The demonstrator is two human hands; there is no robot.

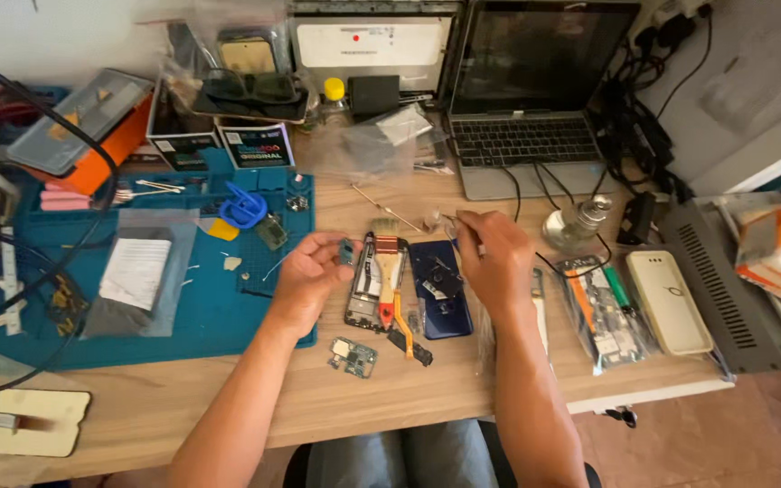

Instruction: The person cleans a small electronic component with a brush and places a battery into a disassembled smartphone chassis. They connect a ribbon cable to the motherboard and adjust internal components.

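My left hand (307,271) pinches a small dark square part (346,252) between thumb and fingers, just left of an opened phone frame (365,289). A brush with pale bristles and an orange handle (388,271) lies across that frame. My right hand (494,258) hovers over the right side of a dark blue phone back cover (440,289) and holds a thin tool near its top. A small green circuit board (353,355) lies on the wooden desk in front of the phone frame.
A blue work mat (183,307) with a blue plastic tool (243,208) covers the left of the desk. A laptop (531,99) stands at the back, cables to its right. A clear bag of tools (600,312) and a cream case (668,298) lie right.
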